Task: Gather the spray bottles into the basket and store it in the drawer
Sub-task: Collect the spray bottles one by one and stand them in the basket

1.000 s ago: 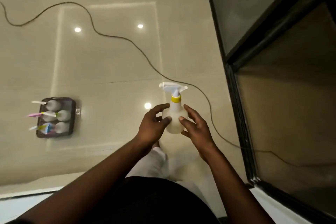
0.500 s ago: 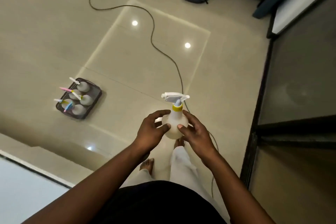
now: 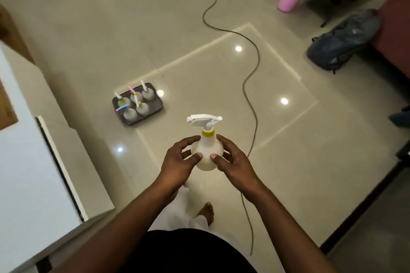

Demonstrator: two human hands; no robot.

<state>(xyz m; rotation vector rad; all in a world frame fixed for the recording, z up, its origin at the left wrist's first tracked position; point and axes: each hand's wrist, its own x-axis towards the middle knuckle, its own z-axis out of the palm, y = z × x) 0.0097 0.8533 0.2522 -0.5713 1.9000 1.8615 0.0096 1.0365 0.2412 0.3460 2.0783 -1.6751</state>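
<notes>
Both hands, left hand [image 3: 179, 160] and right hand [image 3: 233, 162], grasping spray bottle [image 3: 206, 153], basket [image 3: 138, 104] of perhaps five bottles ahead-left, cable [image 3: 250, 77] beside.

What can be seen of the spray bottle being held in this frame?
The spray bottle has a round, milky, plastic-looking body, a yellow collar and a white trigger head pointing left in the picture. It is upright, held in the air above the tiled floor. The left hand and right hand cup its sides, thumbs on its near face. Its contents cannot be told.
</notes>
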